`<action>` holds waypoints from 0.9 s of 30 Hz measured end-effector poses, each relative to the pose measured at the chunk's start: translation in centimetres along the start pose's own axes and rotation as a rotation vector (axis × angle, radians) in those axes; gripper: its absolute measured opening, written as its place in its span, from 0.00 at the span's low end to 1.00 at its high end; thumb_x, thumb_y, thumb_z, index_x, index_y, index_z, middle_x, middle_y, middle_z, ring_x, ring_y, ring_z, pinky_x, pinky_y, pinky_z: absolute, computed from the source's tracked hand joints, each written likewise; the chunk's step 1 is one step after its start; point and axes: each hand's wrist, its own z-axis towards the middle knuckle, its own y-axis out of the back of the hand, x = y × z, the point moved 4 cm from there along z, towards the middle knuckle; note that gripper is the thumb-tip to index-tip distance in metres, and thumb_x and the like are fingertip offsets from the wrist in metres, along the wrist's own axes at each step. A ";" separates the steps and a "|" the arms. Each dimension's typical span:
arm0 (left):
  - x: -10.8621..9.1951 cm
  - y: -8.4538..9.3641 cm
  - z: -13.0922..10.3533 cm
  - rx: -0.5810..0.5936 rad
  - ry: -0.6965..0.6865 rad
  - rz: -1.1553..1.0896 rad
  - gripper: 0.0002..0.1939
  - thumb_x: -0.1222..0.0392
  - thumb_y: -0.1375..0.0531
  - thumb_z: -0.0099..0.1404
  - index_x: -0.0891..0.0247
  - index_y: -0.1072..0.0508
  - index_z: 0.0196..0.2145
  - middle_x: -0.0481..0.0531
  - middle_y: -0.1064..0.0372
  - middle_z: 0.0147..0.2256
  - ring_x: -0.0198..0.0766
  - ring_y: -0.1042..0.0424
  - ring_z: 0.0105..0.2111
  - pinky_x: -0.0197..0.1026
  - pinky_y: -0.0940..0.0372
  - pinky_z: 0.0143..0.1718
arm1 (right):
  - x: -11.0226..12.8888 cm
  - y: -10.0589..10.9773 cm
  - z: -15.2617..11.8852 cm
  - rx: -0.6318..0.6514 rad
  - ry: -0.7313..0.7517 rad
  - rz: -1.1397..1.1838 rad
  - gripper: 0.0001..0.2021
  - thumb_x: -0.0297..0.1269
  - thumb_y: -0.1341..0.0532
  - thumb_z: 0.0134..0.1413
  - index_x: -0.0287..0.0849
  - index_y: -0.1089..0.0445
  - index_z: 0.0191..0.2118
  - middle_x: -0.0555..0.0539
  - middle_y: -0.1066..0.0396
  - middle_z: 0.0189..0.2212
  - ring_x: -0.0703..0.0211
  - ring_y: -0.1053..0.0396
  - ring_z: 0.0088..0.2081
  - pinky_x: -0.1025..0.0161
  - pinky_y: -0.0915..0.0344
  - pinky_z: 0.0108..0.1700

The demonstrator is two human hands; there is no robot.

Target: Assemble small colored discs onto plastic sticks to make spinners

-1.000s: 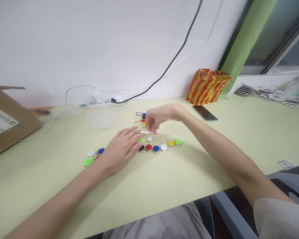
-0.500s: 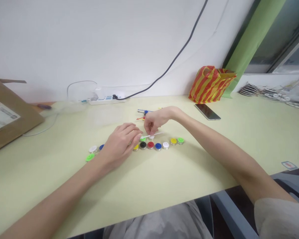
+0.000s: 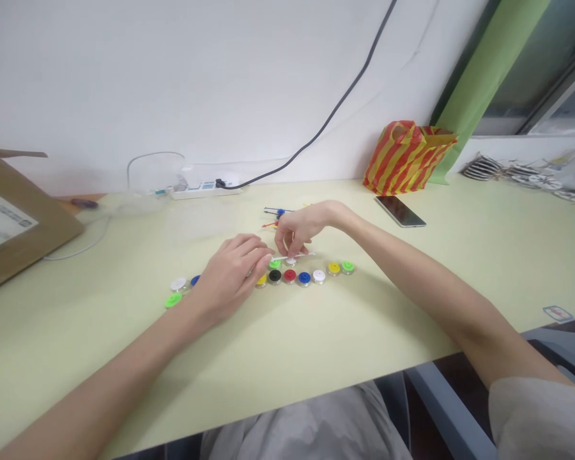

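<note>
A slim white pointer (image 3: 306, 254) lies across a white round cap on a clear base (image 3: 291, 260). My right hand (image 3: 294, 231) comes over it from above, thumb and fingers pinched on the pointer's middle. To its left, my left hand (image 3: 234, 265) rests low over the row of capped discs, fingers stretched out, thumb tip close to the pointer's left end; whether it touches is unclear. In front sit a black disc (image 3: 275, 276), a red disc (image 3: 290, 276), a blue disc (image 3: 304, 278) and a white disc (image 3: 319, 276). My left hand covers part of the row.
Several coloured pointers (image 3: 278, 212) lie behind my right hand. A phone (image 3: 400, 211) and a striped bag (image 3: 407, 160) stand back right. At left are a cardboard box (image 3: 23, 223) and a power strip (image 3: 204, 190). A green disc (image 3: 173, 299) lies by my left wrist.
My right fingers have shifted slightly around the white pointer, which now sits lower against the white cap. My left hand stays in place; the view has tilted a little.
</note>
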 end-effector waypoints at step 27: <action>0.6 1.1 0.1 -0.240 0.118 -0.038 0.15 0.57 0.49 0.76 0.62 0.23 0.41 0.55 0.24 0.38 0.46 0.30 0.46 0.48 0.35 0.48 | -0.2 2.5 -4.0 -0.130 0.109 0.178 0.21 0.47 0.25 0.45 0.36 0.19 0.41 0.45 0.20 0.34 0.61 0.28 0.33 0.63 0.36 0.37</action>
